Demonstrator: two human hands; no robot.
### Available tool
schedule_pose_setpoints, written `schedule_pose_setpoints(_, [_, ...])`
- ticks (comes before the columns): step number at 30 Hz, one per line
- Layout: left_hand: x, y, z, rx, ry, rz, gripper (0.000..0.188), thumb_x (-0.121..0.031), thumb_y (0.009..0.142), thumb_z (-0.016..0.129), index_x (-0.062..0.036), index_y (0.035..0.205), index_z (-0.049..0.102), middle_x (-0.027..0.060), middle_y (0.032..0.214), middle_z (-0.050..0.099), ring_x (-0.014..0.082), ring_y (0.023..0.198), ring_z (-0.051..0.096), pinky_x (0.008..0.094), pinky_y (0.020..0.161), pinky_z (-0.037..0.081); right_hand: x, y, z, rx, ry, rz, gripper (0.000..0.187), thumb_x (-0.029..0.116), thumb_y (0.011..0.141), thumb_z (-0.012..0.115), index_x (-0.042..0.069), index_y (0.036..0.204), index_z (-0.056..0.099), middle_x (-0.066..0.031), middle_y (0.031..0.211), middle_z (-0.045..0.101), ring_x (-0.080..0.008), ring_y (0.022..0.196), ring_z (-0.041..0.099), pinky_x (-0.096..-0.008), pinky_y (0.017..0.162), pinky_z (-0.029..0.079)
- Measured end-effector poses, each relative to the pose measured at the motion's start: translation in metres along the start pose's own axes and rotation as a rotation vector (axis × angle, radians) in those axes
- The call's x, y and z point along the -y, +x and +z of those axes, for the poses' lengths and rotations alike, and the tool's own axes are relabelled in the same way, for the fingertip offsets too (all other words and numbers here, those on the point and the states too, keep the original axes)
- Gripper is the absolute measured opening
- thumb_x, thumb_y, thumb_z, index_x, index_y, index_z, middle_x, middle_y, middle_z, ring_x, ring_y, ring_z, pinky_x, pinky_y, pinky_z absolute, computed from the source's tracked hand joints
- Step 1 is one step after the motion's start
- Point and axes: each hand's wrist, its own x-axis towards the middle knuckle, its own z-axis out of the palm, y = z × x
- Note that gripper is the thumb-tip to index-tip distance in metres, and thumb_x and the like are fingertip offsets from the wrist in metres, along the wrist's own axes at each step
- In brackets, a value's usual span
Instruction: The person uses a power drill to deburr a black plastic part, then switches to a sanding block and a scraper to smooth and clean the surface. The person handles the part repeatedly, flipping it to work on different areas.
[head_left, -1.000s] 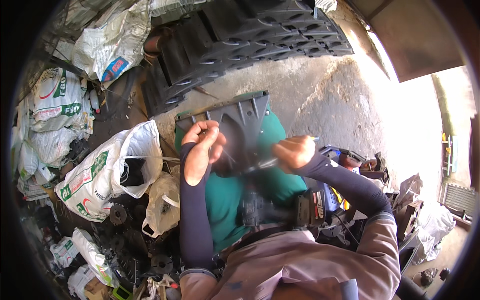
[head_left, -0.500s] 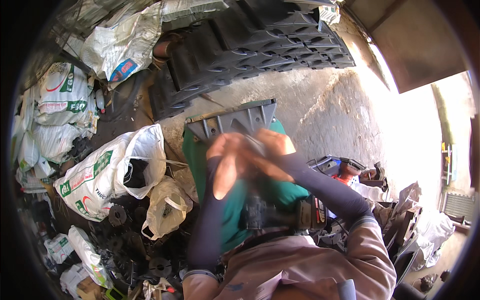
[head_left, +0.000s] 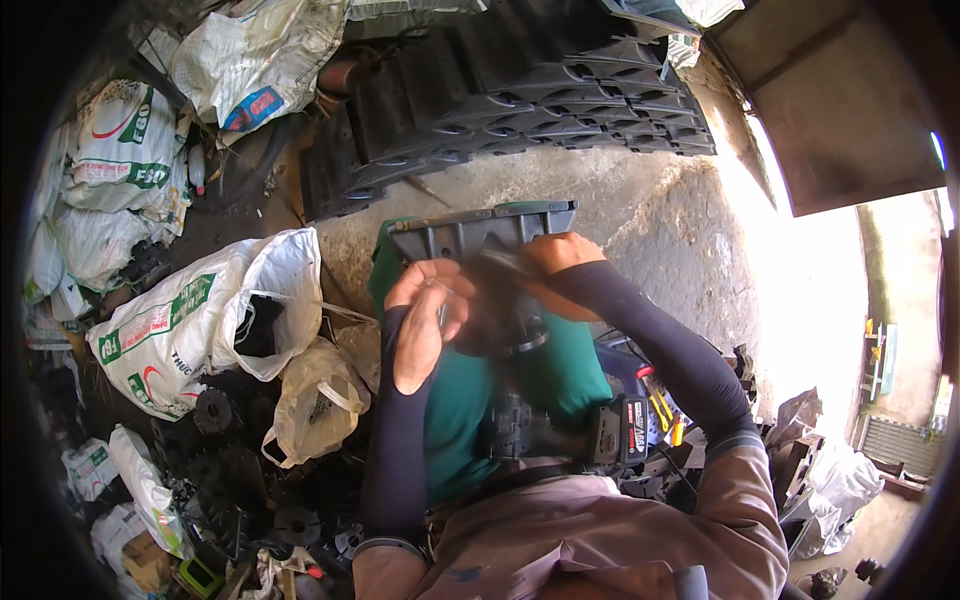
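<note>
A black ribbed plastic part (head_left: 470,232) stands tilted across my knees, over green trousers. My right hand (head_left: 562,254) is closed round its right end, some fingers hidden behind the part. My left hand (head_left: 428,315) is just below the part's left half, palm turned up and fingers curled. Between those fingers shows a small shiny metal piece (head_left: 443,316), too small to name. The lower middle of the part is smeared by motion. In my lap lies a dark cordless power tool (head_left: 510,425), its battery (head_left: 622,430) toward my right side.
Large black moulded panels (head_left: 480,110) are stacked ahead. At left, an open white woven sack (head_left: 170,325) holds dark pieces, beside a plastic bag (head_left: 320,400). Black round parts (head_left: 215,410) litter the floor there. A red-and-blue tool (head_left: 630,370) and yellow-handled tool (head_left: 660,408) lie at right.
The black part has tipped, its long edge shifting slightly right. My right hand has moved out to its right end. My left hand has turned palm up, apart from the right.
</note>
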Motion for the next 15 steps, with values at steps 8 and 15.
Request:
schedule_pose_setpoints(8, [0.010,-0.001,-0.005,-0.050,-0.074,0.015,0.022,-0.015,0.092,0.052,-0.0006,0.109,0.053,0.0104,0.085,0.061,0.0094,0.058,0.052,0.0217,0.047,0.037,0.017,0.018,-0.007,0.154,-0.208,-0.075,0.025,0.007,0.074,0.059,0.006,0.098,0.064,-0.0161,0.085,0.067,-0.0342,0.084,0.066,-0.0437,0.069,0.054])
schedule_pose_setpoints(15, [0.015,-0.004,-0.004,-0.071,-0.086,0.023,0.023,-0.018,0.092,0.054,-0.0020,0.109,0.053,0.0091,0.084,0.061,0.0093,0.057,0.051,0.0217,0.047,0.036,0.022,0.021,-0.011,0.184,-0.254,-0.101,0.023,0.009,0.074,0.060,0.003,0.096,0.064,-0.0169,0.092,0.067,-0.0345,0.087,0.066,-0.0432,0.072,0.054])
